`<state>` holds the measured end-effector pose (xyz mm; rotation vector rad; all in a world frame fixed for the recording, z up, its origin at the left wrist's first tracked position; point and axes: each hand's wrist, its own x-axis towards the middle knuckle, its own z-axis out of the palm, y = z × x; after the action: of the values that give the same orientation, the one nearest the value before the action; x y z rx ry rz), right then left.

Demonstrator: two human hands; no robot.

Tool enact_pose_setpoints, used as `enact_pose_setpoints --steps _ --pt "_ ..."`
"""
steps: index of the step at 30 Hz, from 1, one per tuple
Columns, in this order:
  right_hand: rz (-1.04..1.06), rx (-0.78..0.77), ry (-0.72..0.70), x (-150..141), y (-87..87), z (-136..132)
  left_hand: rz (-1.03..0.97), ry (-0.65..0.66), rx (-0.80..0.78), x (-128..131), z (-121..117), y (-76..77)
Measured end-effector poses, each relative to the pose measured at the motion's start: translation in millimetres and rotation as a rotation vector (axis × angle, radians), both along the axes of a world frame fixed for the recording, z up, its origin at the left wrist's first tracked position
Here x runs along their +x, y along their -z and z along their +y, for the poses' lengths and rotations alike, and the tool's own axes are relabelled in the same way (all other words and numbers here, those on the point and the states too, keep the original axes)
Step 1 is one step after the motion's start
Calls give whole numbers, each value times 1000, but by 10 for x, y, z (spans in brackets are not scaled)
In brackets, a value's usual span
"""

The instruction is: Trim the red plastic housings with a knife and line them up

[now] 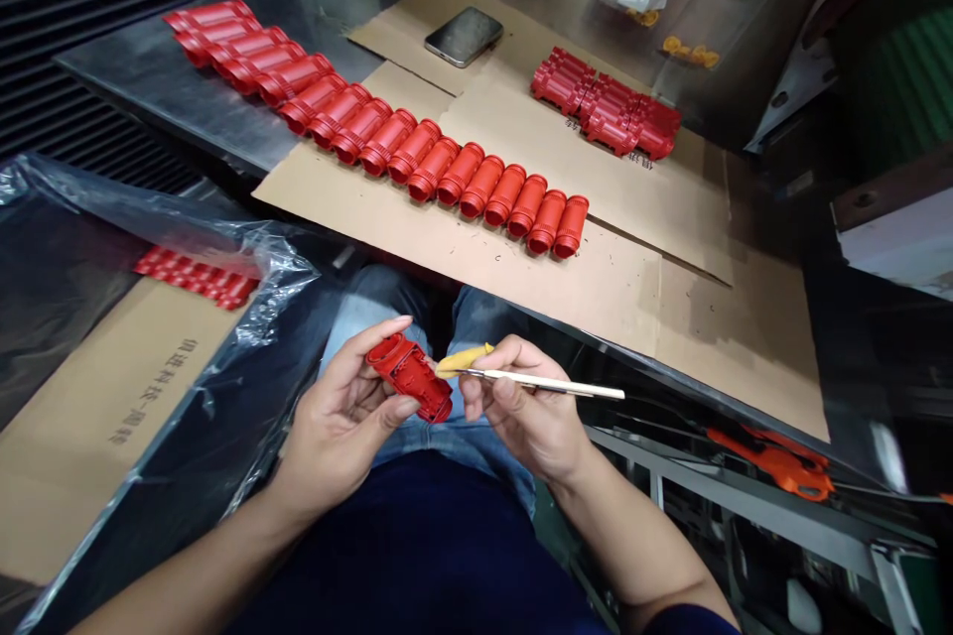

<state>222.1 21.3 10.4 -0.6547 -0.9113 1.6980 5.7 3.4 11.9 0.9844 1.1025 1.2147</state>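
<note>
My left hand [339,417] is closed around a red plastic cylindrical housing [413,377], its open, detailed side turned up and toward the right. In my right hand [532,407] is a thin tool with a white handle [573,385], gripped between thumb and fingers. A yellow finger cot [466,358] or similar yellow cover sits at my right fingertip, close to the housing's edge. Whether the tool's tip touches the housing, I cannot tell. Beyond my hands, a long row of red cylindrical housings [469,174] lies side by side across the table.
Flat cardboard [707,347] covers much of the metal table. A phone [463,37] lies at the back, and stacked red parts [607,104] are to its right. At left, a plastic-lined box [111,417] holds cardboard and red parts [198,276]. An orange tool [774,461] lies below the table edge.
</note>
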Motion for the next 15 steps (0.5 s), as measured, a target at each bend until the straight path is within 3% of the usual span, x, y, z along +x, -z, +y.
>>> enact_pose_setpoints --steps 3,6,11,15 --pt "84 22 -150 38 -62 -32 3 -11 14 13 -13 -9" --pt "31 292 -266 142 -127 -39 -7 -12 64 11 -25 -3" --pt "-709 709 163 257 -205 -80 47 -48 204 22 -26 -21" --pt "-930 931 211 214 -212 -166 85 -95 310 46 -31 -29"
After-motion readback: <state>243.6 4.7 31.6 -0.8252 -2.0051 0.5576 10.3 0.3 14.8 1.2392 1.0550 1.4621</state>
